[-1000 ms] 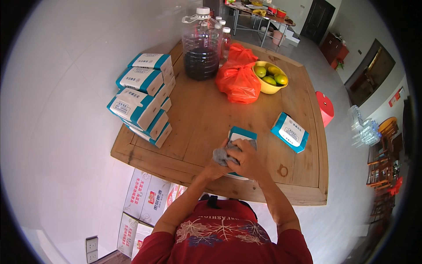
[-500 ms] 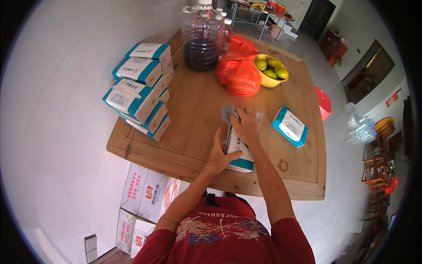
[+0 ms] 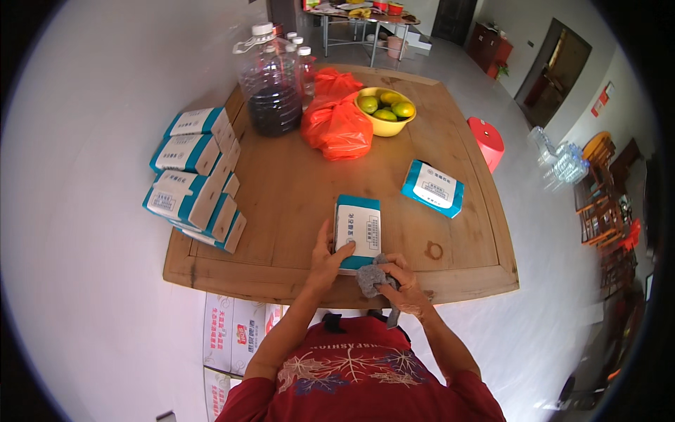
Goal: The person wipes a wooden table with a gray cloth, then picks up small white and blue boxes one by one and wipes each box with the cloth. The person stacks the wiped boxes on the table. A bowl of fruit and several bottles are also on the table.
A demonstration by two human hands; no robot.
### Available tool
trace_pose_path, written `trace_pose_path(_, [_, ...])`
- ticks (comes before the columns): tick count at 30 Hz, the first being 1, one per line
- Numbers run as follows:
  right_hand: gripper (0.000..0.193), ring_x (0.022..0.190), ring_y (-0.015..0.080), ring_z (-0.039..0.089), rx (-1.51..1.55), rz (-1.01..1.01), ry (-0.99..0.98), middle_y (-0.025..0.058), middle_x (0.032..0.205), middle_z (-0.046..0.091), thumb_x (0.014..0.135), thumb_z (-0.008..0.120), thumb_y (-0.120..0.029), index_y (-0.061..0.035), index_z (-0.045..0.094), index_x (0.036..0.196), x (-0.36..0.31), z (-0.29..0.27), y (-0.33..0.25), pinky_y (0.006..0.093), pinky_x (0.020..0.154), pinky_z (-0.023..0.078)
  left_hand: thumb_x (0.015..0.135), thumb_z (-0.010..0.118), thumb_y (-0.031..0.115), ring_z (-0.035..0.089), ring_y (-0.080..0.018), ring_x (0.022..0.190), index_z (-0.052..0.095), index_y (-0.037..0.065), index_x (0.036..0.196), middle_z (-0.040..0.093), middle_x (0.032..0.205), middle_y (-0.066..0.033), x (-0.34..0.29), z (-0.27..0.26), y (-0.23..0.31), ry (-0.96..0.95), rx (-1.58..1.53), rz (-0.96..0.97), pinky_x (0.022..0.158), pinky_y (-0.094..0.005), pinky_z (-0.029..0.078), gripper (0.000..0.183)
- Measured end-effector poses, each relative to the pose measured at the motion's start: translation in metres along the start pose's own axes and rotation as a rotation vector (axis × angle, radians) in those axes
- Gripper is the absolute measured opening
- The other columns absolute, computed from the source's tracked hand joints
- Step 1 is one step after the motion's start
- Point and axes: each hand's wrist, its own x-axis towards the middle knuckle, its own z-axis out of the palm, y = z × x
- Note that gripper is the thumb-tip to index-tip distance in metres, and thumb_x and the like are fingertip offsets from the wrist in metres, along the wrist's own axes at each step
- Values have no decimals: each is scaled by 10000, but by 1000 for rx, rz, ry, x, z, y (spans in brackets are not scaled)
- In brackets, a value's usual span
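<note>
A white and teal tissue pack (image 3: 360, 221) lies flat near the table's front edge. My left hand (image 3: 326, 266) grips its left side, the thumb on top and the fingers down along the side. Bunched in my right hand (image 3: 409, 290) is a grey cloth (image 3: 370, 280), pressed at the pack's near right corner, with one end hanging below the table edge. Another tissue pack (image 3: 434, 188) rests a little farther off to the right, touched by neither hand.
Several tissue packs (image 3: 176, 193) are stacked at the table's left. Farther back stand a large jug of dark liquid (image 3: 274, 109), a red plastic bag (image 3: 339, 126) and a yellow bowl (image 3: 387, 126) of green-yellow fruit. A red stool (image 3: 486, 141) is beyond the right edge.
My right hand has drawn the cloth from the pack's far end to its near end. The left hand stays on the pack. The whole view has shifted somewhat.
</note>
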Motion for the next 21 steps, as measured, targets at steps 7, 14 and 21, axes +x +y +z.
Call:
trace_pose_path(7, [390,969,161,544,406,308,519,90,1105,566,915,488,-190,-19,459,1265,64,21,30,287,843,443,839,598,58,479,-199,1161,238,9,1426,471,1291,-115,-5,-3,7,-159,-195,-30,983,-340,402,691])
trace_pose_path(14, [477,1050,179,525,458,422,386,104,1170,556,945,469,-261,-28,384,1352,103,16,10,294,900,427,882,561,77,501,-218,1126,272,74,1404,487,1259,-100,-13,9,4,50,-496,-173,948,-368,443,596])
trace_pose_path(21, [360,950,183,540,689,324,323,125,1004,589,919,473,-172,2,455,1233,55,3,18,302,845,430,884,592,134,539,-199,1051,305,54,1379,514,1218,-110,17,25,16,149,-322,-95,878,-342,474,577])
